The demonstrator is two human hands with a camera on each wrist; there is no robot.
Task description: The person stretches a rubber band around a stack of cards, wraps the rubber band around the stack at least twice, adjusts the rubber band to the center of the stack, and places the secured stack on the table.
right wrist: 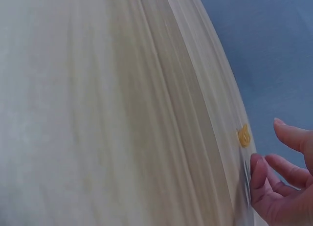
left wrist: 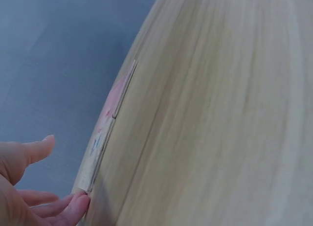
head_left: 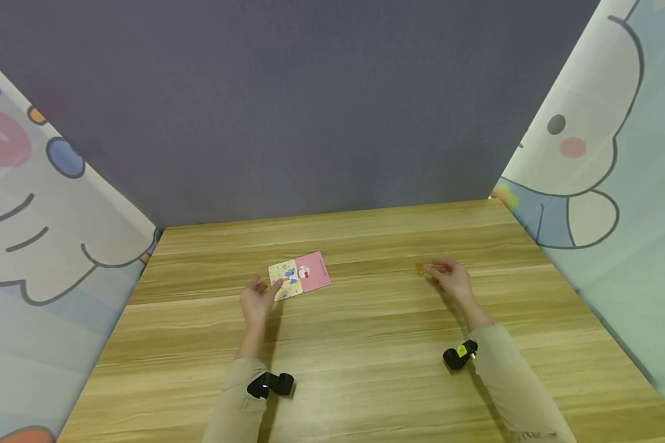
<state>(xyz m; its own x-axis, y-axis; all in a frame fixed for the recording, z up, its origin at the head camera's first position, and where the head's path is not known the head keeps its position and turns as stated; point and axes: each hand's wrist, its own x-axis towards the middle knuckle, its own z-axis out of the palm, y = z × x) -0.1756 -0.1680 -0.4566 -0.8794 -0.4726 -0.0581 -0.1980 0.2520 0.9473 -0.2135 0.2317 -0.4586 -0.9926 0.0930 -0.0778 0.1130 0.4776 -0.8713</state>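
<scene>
Toward the back left of the table lies a flat thing with a pale yellow half and a pink half (head_left: 313,271), each printed with cartoon figures. In the left wrist view its halves (left wrist: 113,100) look thin and board-like, meeting at a seam. My left hand (head_left: 257,301) is at its yellow end, thumb spread from the fingers, fingertips (left wrist: 78,206) right at the near corner. Further right, a small orange piece shaped like an animal head with two ears (right wrist: 244,136) stands on the table. My right hand (head_left: 452,282) is beside it, with thumb and fingers apart and nothing between them.
The wood-grain table (head_left: 360,351) ends at a dark grey upright panel (head_left: 321,123) at the back. Cartoon-printed curtains hang at the left (head_left: 50,203) and right (head_left: 582,154). Black wrist cameras (head_left: 271,384) sit on both sleeves.
</scene>
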